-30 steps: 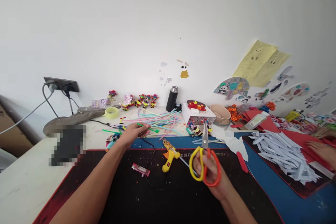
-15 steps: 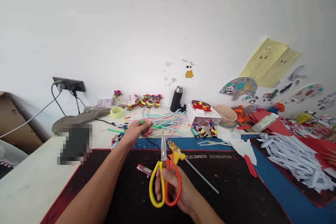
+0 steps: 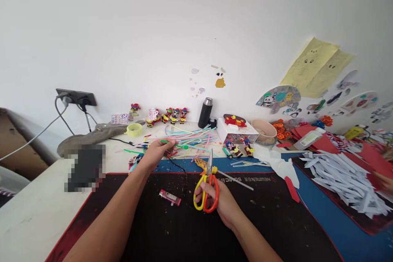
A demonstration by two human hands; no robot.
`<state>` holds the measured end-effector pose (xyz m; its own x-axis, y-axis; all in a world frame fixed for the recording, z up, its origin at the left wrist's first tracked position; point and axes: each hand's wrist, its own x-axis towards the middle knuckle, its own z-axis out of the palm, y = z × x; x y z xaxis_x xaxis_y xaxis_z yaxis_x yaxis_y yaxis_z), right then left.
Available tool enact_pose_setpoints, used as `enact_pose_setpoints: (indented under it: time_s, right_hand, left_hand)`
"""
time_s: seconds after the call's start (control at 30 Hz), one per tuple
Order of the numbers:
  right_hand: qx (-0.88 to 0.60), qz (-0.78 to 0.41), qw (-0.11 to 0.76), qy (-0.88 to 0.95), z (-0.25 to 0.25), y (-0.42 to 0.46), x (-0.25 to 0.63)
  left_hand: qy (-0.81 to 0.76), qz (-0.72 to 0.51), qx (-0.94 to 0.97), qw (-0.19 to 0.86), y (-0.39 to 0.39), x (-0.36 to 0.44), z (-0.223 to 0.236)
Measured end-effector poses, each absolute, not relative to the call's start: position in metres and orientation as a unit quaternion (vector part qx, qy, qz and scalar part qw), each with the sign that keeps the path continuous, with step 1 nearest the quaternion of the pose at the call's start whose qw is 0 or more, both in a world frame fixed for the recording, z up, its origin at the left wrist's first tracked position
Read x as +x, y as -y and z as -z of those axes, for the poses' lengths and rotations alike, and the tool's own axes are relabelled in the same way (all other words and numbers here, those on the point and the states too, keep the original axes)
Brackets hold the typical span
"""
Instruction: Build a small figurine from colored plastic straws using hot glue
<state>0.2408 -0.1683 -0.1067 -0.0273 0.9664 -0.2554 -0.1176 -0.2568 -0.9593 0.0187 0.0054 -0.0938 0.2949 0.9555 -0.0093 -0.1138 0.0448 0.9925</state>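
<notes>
My left hand [image 3: 158,154] reaches over the back of the mat, its fingers pinched on a thin green stick [image 3: 182,146] with a small rounded lump on it. In my right hand [image 3: 219,198] is a pair of scissors [image 3: 206,192] with one yellow and one red handle, blades pointing up and away from me. Behind the scissors lies a yellow glue gun [image 3: 200,163], partly covered by them, and a translucent glue stick [image 3: 238,183] extends to its right. A pink lighter [image 3: 170,197] rests on the black mat [image 3: 172,233] between my forearms.
Colourful plastic straws [image 3: 196,133] lie behind my left hand. Small figures [image 3: 175,116], a black thermos [image 3: 205,113], a white box [image 3: 238,133] and a bowl [image 3: 264,132] line the wall. White paper strips [image 3: 344,182] are heaped right, near another person's blurred hand [image 3: 385,182].
My right hand has carried the scissors right and farther from me, so they now overlap the glue gun. My left hand stays in nearly the same place with the green stick.
</notes>
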Motion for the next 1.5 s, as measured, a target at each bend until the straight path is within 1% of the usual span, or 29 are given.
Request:
enact_pose_setpoints:
  time_s: [0.2, 0.3, 0.47, 0.6, 0.73, 0.87, 1.03, 1.17, 1.27, 1.5]
  right_hand:
    - [-0.563, -0.553, 0.480, 0.383, 0.103, 0.178, 0.274]
    - [-0.549, -0.572, 0.456, 0.404, 0.099, 0.181, 0.271]
    - [-0.455, -0.643, 0.415, 0.455, 0.091, 0.182, 0.240]
    - [-0.384, -0.687, 0.421, 0.451, 0.092, 0.174, 0.220]
    - [-0.328, -0.704, 0.440, 0.451, 0.095, 0.165, 0.213]
    - [-0.282, -0.732, 0.428, 0.448, 0.089, 0.163, 0.208]
    - [-0.312, -0.736, 0.406, 0.443, 0.082, 0.165, 0.203]
    - [-0.363, -0.721, 0.405, 0.429, 0.090, 0.163, 0.206]
    - [-0.365, -0.728, 0.406, 0.416, 0.097, 0.162, 0.209]
    - [-0.347, -0.734, 0.393, 0.431, 0.098, 0.163, 0.202]
  left_hand:
    - [-0.392, -0.438, 0.533, 0.609, -0.004, 0.020, 0.094]
    - [-0.397, -0.437, 0.535, 0.605, -0.004, 0.021, 0.094]
    - [-0.402, -0.438, 0.530, 0.605, -0.004, 0.020, 0.095]
    - [-0.400, -0.440, 0.521, 0.613, -0.004, 0.019, 0.093]
    - [-0.397, -0.446, 0.517, 0.613, -0.003, 0.019, 0.091]
    - [-0.395, -0.449, 0.514, 0.615, -0.003, 0.020, 0.089]
    - [-0.390, -0.450, 0.520, 0.613, -0.002, 0.020, 0.088]
    - [-0.389, -0.446, 0.525, 0.612, -0.003, 0.019, 0.089]
    - [-0.388, -0.437, 0.523, 0.621, -0.003, 0.020, 0.092]
    - [-0.347, -0.350, 0.536, 0.685, 0.002, 0.025, 0.095]
